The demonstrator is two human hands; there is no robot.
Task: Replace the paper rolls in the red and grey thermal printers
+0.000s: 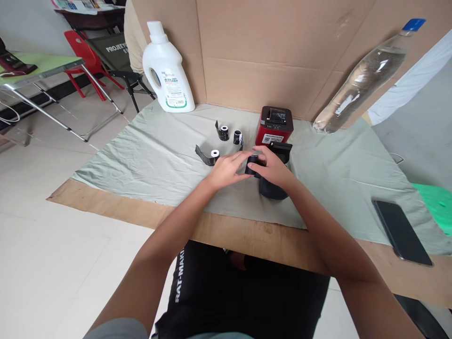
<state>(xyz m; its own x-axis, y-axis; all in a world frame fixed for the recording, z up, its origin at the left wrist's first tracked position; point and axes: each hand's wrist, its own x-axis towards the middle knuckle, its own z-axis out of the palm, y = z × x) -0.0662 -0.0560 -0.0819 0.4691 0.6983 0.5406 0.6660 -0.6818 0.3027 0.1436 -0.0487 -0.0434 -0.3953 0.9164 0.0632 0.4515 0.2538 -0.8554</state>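
A small black roll (251, 165) is between my two hands, just above the cloth. My left hand (229, 169) curves round it from the left, thumb near its lower edge and fingertips at the top. From the right, my right hand (275, 168) closes on the same roll with thumb and fingers. Partly under my right hand stands a black device (272, 189) with a raised lid (281, 149). Beyond my left hand are a black roll with a white core and loose tail (212, 157), a similar roll (223, 133), and a dark upright roll (238, 137).
A red and black box-shaped device (274, 126) stands behind the black one. A white detergent bottle (169, 75) and a tilted clear bottle (367, 80) rest by the cardboard wall (261, 42). A phone (401, 231) lies at the front right edge of the cloth-covered table (127, 165).
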